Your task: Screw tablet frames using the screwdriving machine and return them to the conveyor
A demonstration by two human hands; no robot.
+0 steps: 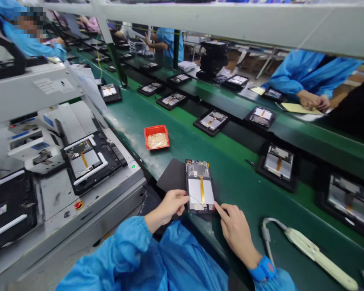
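Observation:
An opened tablet point(197, 184) lies with its inside facing up at the near edge of the green bench, showing silver battery cells, an orange ribbon cable point(202, 190) and a thin dark wire point(197, 201) near its lower end. Beneath its left side is a dark flat pad point(173, 176). My left hand point(170, 206) is closed at the tablet's lower left edge, its fingertips together where the wire ends; what they pinch is too small to tell. With its index finger stretched out, my right hand point(236, 228) touches the lower right corner and holds nothing.
A red tray point(157, 137) of small pale pieces stands beyond the tablet. A pale-handled corded tool point(318, 254) lies at right. More opened tablets point(212, 121) line the dark belt. A machine point(94, 165) stands at left; co-workers in blue sit across.

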